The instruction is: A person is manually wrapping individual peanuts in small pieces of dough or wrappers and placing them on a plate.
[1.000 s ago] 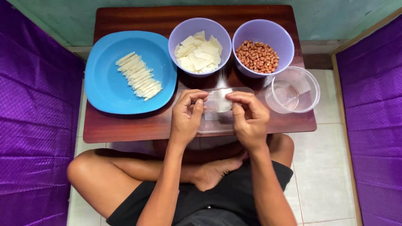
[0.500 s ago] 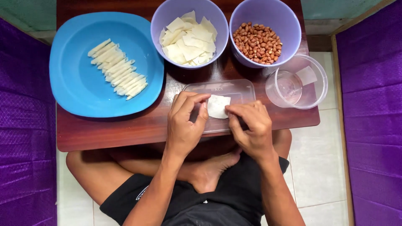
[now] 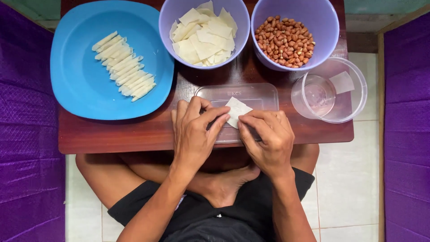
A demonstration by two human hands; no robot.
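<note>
Wrapper sheet (image 3: 236,111), pale and small, now lies turned to a diamond on the clear plastic lid (image 3: 260,95) at the near edge of the table (image 3: 134,132); half a second back it sat square, and a second back I held it raised between both hands. So it has come down flat and rotated, one corner pointing toward me. Left hand (image 3: 193,134) rests with its fingers curled, the index and thumb tips pressed on the sheet's left edge. Right hand (image 3: 265,136) pinches the lower right corner; both grips are clenched lightly on the same sheet, nothing else held. My reading: the sheet is laid out and I am at the start of folding or rolling from the near corner; whether a filling already lies under my fingers I cannot tell, since the fingers hide that part. View has also dropped closer to the table since before, so the bowls sit higher in frame. Around: blue plate (image 3: 80,89) to the left carrying a row of finished pale rolls (image 3: 123,66); purple bowl of loose wrapper squares (image 3: 204,31) straight ahead; second purple bowl with peanuts (image 3: 284,42) beside it on the right; clear round tub (image 3: 329,89) at the table's right corner, a smaller clear cup and one scrap of wrapper inside it.
</note>
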